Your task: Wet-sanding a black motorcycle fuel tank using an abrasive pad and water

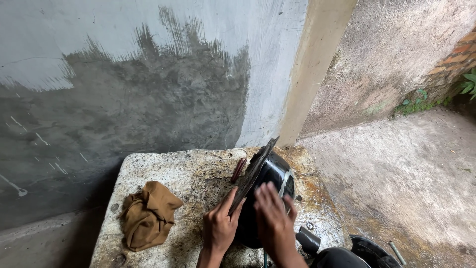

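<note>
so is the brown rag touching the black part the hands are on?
Apart. The head view shows bare stained slab between the brown rag and the black part under both hands.

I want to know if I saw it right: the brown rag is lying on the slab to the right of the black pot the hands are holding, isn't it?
Not quite. The head view shows the brown rag lying on the slab to the left of the black pot, not the right. The left hand and right hand are both on the pot.
</note>
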